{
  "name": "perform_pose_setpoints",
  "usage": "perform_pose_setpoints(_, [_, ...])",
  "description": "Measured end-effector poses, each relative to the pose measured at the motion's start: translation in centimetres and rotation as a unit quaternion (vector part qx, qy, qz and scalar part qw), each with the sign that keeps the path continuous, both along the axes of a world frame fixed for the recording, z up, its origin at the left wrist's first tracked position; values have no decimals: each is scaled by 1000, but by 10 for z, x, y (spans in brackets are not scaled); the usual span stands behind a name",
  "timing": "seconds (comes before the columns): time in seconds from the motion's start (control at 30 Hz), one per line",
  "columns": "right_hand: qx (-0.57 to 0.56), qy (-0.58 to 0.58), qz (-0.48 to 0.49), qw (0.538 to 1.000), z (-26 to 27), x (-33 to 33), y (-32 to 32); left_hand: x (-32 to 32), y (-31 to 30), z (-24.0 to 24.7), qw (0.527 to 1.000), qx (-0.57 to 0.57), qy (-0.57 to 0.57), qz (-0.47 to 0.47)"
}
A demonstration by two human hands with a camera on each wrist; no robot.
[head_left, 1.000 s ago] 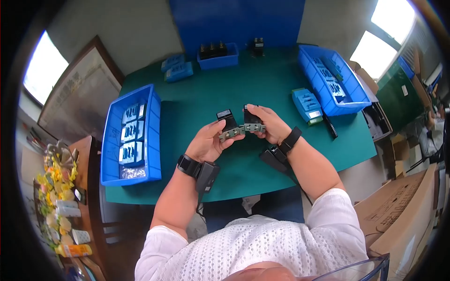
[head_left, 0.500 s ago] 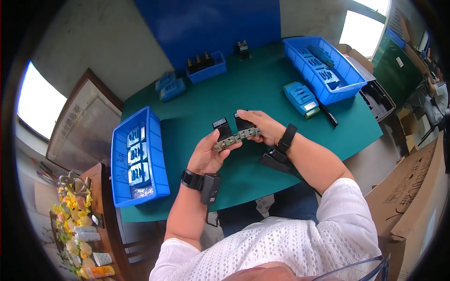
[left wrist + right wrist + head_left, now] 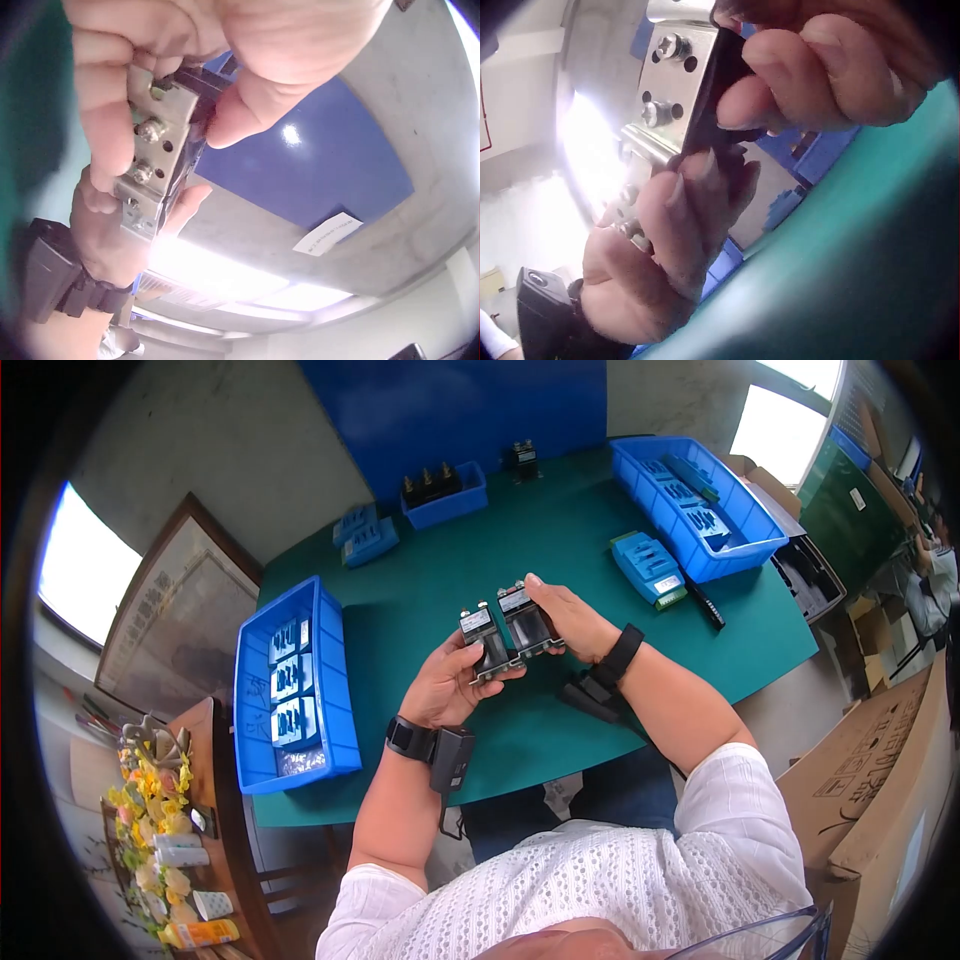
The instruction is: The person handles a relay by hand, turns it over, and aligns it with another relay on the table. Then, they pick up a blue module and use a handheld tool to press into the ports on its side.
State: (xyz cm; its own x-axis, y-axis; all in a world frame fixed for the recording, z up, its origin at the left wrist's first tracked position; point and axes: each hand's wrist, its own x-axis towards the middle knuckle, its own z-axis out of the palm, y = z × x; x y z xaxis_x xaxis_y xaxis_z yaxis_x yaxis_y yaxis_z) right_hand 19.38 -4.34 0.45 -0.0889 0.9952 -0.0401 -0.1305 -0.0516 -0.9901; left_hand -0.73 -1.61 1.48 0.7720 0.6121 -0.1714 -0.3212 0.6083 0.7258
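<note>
Two black blocks with white labels and metal brackets are held side by side above the green table. My left hand (image 3: 440, 682) grips the left block (image 3: 482, 642), thumb on its face. My right hand (image 3: 575, 622) grips the right block (image 3: 525, 618), thumb near its top. Brass-coloured terminals stand on their far ends. In the left wrist view, the metal bracket (image 3: 161, 124) shows screws and holes, with fingers curled around it. The right wrist view shows a bracket (image 3: 667, 82) with two screws, the brackets end to end.
Blue bins (image 3: 348, 705) (image 3: 735, 560) holding blue-and-white modules stand at left and right. A blue module (image 3: 648, 568) and a black strip (image 3: 706, 606) lie near the right bin. At the back are a small blue bin (image 3: 447, 510), stacked blue modules (image 3: 368, 540) and another black block (image 3: 525, 460).
Both blocks have been tilted so their labelled faces and terminals now show more in the head view. Both hands keep their hold. The head view has shifted and turned since the first frame.
</note>
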Motion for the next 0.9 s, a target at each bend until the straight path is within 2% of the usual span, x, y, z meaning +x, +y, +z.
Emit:
perform_pose_setpoints(0.07, [30, -17, -8, 999, 0, 0, 0, 0, 0, 0, 1000, 12, 11, 3])
perform_pose_setpoints(0.17, [7, -19, 0, 1000, 10, -3, -7, 0, 0, -1, 999, 28, 22, 0])
perform_pose_setpoints(0.3, [63, -32, 32, 997, 11, -2, -7, 0, 1, -7, 998, 63, 20, -18])
perform_pose_setpoints(0.9, [115, -57, 31, 991, -3, -1, 0, 1, -3, -4, 995, 86, 56, -5])
